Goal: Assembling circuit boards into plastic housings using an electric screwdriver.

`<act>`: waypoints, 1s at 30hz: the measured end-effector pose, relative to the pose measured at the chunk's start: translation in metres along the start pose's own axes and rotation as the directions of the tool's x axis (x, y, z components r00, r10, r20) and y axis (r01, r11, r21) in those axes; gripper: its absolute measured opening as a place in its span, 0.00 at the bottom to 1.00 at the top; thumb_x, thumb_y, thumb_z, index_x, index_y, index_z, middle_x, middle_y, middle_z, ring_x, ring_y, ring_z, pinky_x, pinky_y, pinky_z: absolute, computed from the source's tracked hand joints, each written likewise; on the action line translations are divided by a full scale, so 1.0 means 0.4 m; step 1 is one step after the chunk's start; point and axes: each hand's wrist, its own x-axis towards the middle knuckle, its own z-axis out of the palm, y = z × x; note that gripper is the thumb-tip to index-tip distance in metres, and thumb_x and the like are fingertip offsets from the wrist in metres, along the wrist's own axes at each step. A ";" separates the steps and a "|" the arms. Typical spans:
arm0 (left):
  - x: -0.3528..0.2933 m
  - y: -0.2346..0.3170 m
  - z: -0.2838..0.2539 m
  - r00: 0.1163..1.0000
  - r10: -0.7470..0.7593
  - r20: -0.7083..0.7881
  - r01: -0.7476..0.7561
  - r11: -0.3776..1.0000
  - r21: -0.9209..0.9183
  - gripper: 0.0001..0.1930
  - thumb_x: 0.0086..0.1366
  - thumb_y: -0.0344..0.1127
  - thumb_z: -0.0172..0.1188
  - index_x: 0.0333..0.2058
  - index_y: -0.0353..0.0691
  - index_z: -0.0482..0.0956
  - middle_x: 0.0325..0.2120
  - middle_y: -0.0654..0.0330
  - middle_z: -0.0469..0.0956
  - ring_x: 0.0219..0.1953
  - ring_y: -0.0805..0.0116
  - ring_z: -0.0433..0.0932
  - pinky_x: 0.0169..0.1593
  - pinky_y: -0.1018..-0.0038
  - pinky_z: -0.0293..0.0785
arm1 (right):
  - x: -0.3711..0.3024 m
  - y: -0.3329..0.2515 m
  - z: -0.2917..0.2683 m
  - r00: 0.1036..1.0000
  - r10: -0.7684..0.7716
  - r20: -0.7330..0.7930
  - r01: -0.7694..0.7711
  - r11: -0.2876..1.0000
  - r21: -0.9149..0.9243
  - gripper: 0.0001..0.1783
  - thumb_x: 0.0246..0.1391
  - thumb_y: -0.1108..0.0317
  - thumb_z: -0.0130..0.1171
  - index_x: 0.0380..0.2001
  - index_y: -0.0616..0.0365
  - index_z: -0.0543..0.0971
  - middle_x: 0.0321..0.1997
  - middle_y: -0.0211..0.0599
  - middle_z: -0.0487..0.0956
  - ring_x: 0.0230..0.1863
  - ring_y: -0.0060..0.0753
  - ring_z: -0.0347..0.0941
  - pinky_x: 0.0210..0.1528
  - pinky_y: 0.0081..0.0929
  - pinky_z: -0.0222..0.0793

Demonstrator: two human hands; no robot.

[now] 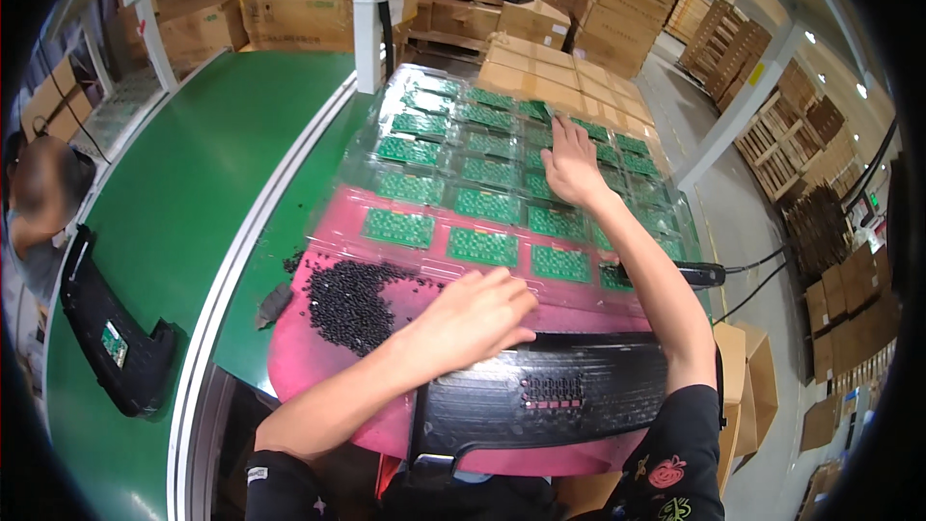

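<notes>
The pink mat (294, 362), smooth with a rounded left corner, carries a glossy black panel (482, 405) along its near side: curved moulded plastic with a grid of small openings. The left hand (468, 320) is at the panel's far edge, over the mat, fingers loosely bent together; what lies beneath them is hidden. On the mat's far part and beyond it spreads a clear, shiny plastic tray (524, 246) of rectangular green circuit boards (482, 245). The right hand (574, 166) reaches well beyond the mat, fingertips close together at a far board (535, 109); at this distance I cannot tell whether its grip pinches it. Glinting black pellets (352, 304) heap on the mat's left part, and a rough dark lump (275, 306) sits just beside its left edge.
</notes>
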 end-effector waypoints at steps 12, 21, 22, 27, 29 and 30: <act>0.009 0.073 -0.032 0.926 -0.352 -0.137 0.020 0.409 -0.912 0.27 0.70 0.27 0.52 0.65 0.32 0.57 0.51 0.55 0.73 0.48 0.71 0.74 0.51 0.75 0.71 | -0.504 -0.255 -0.430 0.975 -0.199 0.096 -0.098 0.001 0.995 0.45 0.53 0.72 0.63 0.69 0.67 0.52 0.73 0.46 0.52 0.71 0.39 0.55 0.64 0.36 0.59; -0.003 0.086 -0.017 0.946 -0.119 0.303 0.305 0.649 -0.697 0.23 0.60 0.22 0.52 0.56 0.30 0.69 0.31 0.57 0.82 0.34 0.70 0.79 0.42 0.74 0.75 | -0.613 -0.175 -0.362 0.949 -0.181 -0.259 0.297 0.791 0.534 0.36 0.43 0.77 0.71 0.58 0.64 0.70 0.31 0.39 0.80 0.31 0.39 0.76 0.33 0.31 0.71; 0.000 0.087 -0.020 0.912 -0.143 0.384 0.381 0.641 -0.666 0.23 0.58 0.22 0.52 0.55 0.30 0.70 0.30 0.56 0.82 0.37 0.67 0.81 0.45 0.71 0.75 | -0.623 -0.177 -0.353 0.950 -0.159 -0.270 0.290 0.773 0.564 0.35 0.42 0.76 0.71 0.57 0.64 0.71 0.31 0.39 0.80 0.30 0.39 0.76 0.33 0.32 0.71; -0.001 0.093 -0.015 0.935 -0.109 0.337 0.303 0.741 -0.600 0.23 0.56 0.20 0.57 0.53 0.31 0.71 0.41 0.53 0.81 0.41 0.68 0.82 0.43 0.72 0.77 | -0.631 -0.162 -0.316 0.945 -0.130 -0.300 0.291 0.753 0.590 0.31 0.39 0.72 0.75 0.49 0.62 0.77 0.35 0.39 0.81 0.32 0.37 0.79 0.34 0.29 0.75; -0.003 0.097 -0.001 0.933 -0.327 0.149 0.302 0.491 -0.817 0.28 0.52 0.18 0.65 0.54 0.32 0.71 0.51 0.53 0.76 0.44 0.68 0.81 0.40 0.77 0.79 | -0.644 -0.152 -0.320 0.982 0.017 -0.187 0.109 0.759 0.642 0.31 0.36 0.70 0.76 0.48 0.61 0.77 0.37 0.39 0.81 0.34 0.34 0.80 0.35 0.26 0.77; -0.001 0.083 -0.003 0.949 -0.300 0.100 0.267 0.593 -0.759 0.33 0.49 0.17 0.69 0.56 0.32 0.70 0.53 0.54 0.74 0.45 0.68 0.81 0.37 0.81 0.80 | -0.646 -0.143 -0.313 0.977 0.066 -0.200 0.081 0.759 0.646 0.31 0.35 0.70 0.77 0.47 0.60 0.77 0.38 0.38 0.81 0.35 0.31 0.80 0.34 0.24 0.77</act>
